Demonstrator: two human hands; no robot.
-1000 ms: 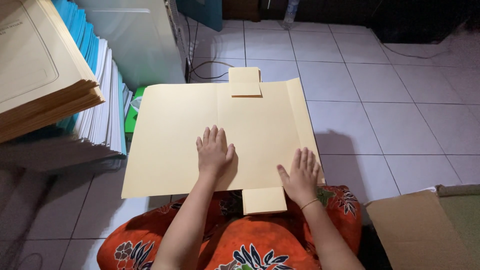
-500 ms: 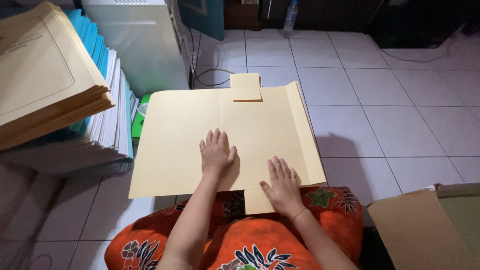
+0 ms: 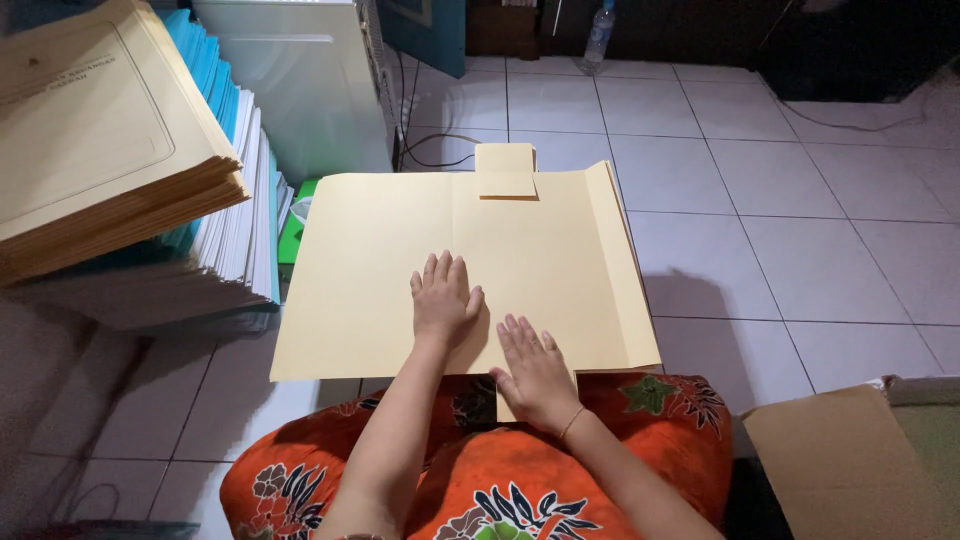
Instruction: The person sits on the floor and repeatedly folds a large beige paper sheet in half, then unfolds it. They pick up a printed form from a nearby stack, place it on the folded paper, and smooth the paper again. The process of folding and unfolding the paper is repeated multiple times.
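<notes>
An unfolded tan folder (image 3: 380, 280) lies flat across the person's lap and the tiled floor (image 3: 800, 200). The left hand (image 3: 443, 297) rests open, palm down, near its middle. The right hand (image 3: 535, 372), also open and flat, presses the folder's near edge. A stack of folders (image 3: 90, 150) stands to the left.

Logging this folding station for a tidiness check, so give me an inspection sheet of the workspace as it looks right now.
Surface: white tiled floor.
Job's things: flat cream card folder blank, top tab folded over.
Clutter: stacked tan folders over blue and white paper piles; brown cardboard box.
Grippers: left hand and right hand, flat, palms down on the blank.
Cables: black cable behind the blank.
Surroundings: white cabinet; plastic bottle.
</notes>
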